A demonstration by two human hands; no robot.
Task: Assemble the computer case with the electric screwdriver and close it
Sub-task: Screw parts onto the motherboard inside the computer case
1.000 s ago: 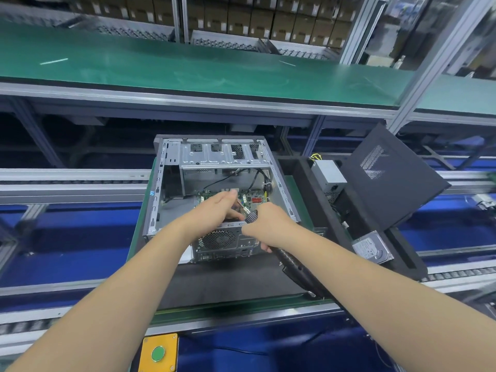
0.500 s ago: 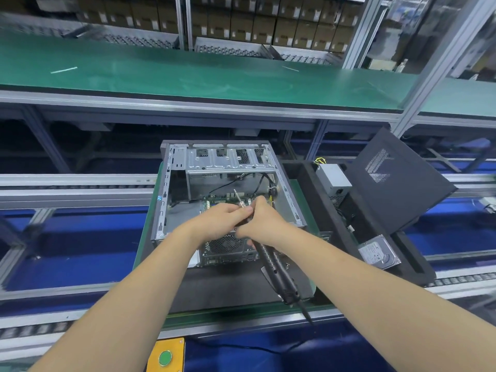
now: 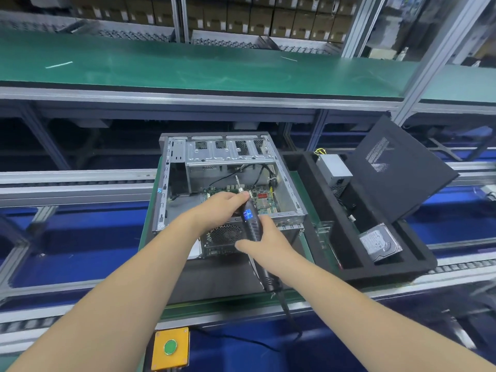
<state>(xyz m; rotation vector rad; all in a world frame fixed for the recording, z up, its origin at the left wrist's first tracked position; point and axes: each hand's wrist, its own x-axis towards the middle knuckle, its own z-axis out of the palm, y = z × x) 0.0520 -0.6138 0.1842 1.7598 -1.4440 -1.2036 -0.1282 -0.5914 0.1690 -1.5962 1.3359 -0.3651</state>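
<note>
Left hand [image 3: 220, 208] pinches the front end of the electric screwdriver [image 3: 252, 224], right hand [image 3: 264, 244] curls round its body. The bit points into the open computer case [image 3: 230, 183] on the conveyor pallet.

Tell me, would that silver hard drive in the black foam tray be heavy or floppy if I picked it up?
Probably stiff, not floppy: the hard drive looks like a flat metal slab. It may feel heavy for its size, being metal-cased. It seems unlikely to roll, with flat sides, but it leans tilted in the foam tray, so it might slide when nudged.
</note>
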